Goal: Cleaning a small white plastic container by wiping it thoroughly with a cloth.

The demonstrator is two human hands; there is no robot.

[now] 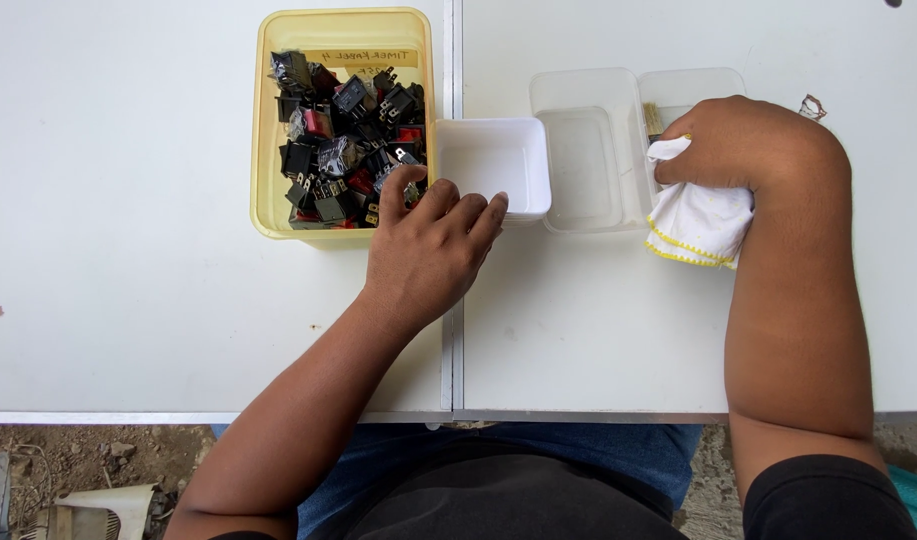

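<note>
My left hand (428,245) rests on the white table, fingers together, its tips at the near edge of a small white square tray (493,165) and the thumb by the yellow tub's corner. The yellow tub (268,120) holds several black and red rocker switches (343,140). My right hand (743,140) is closed on a white cloth with yellow stitching (696,225), which hangs below the hand over the edge of a clear plastic container (588,150). A second clear container (693,85) lies partly under that hand.
Two white tables meet at a seam (454,330) running between my arms. The near table edge (578,415) lies close to my body. Dirt ground and a pale object (98,505) show below left. A small wrapper (811,105) lies at the far right.
</note>
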